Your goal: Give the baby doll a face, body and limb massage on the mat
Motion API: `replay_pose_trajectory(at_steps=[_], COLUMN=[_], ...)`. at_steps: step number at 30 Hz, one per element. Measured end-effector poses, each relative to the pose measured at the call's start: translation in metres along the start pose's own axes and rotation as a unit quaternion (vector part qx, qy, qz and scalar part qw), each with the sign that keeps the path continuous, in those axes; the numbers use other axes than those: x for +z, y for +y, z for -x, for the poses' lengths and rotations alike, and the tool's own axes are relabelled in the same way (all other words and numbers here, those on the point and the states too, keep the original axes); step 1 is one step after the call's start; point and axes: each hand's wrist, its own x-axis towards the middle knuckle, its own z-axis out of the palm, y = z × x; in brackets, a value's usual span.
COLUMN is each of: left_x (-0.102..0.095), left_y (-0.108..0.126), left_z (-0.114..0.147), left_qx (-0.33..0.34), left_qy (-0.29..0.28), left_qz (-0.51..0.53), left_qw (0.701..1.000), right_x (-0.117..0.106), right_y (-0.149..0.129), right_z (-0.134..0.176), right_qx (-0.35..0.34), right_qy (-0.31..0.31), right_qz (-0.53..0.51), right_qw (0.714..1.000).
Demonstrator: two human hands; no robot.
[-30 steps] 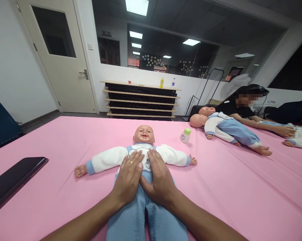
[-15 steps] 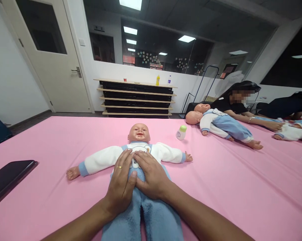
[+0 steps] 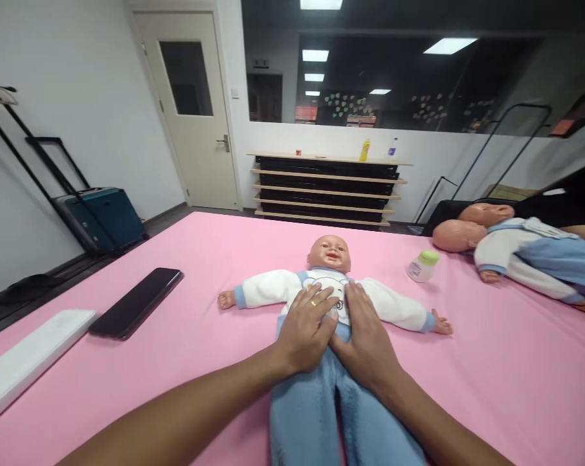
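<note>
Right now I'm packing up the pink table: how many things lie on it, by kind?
Baby dolls: 3, one under both hands, two at the right
Bottle: 1
Black phone: 1
White flat bar: 1
Total: 6

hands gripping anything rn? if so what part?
Nothing gripped. Left hand and right hand lie flat, palms down, side by side on the belly of the baby doll, fingers reaching its chest.

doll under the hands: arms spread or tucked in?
Spread. The doll lies face up on the pink sheet, both white sleeves stretched sideways; the left hand and right hand rest flat on its belly.
</note>
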Motion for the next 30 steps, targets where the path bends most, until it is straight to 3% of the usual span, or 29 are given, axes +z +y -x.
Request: replay_pose_trajectory(at_steps=[3,6,11,17,23,26,30], left_x=[0.007,0.016,0.019,0.008,0.004,0.002,0.001], left_y=[-0.010,-0.021,-0.021,-0.005,-0.005,-0.004,-0.005], left_z=[-0.003,0.000,0.009,0.016,0.018,0.015,0.007], left_qx=[-0.056,-0.068,-0.053,0.104,0.197,0.203,0.132], left_qy=[0.020,0.063,0.138,0.164,0.137,0.084,0.003], left_qz=[0.025,0.046,0.051,0.019,0.025,0.023,0.015], left_qw=[0.998,0.995,0.988,0.981,0.971,0.975,0.991], right_x=[-0.006,-0.014,-0.016,-0.013,-0.007,-0.004,-0.003], right_y=[-0.006,-0.012,-0.013,-0.008,-0.003,-0.002,-0.007], right_z=[0.000,0.002,-0.001,-0.009,-0.009,-0.004,0.001], right_qx=[-0.065,-0.134,-0.183,-0.098,0.011,0.056,0.063], right_qy=[0.046,0.069,-0.026,-0.103,-0.114,-0.111,-0.061], right_qz=[-0.020,-0.045,-0.053,-0.007,0.011,0.028,0.044], right_qw=[0.997,0.988,0.981,0.990,0.993,0.992,0.995])
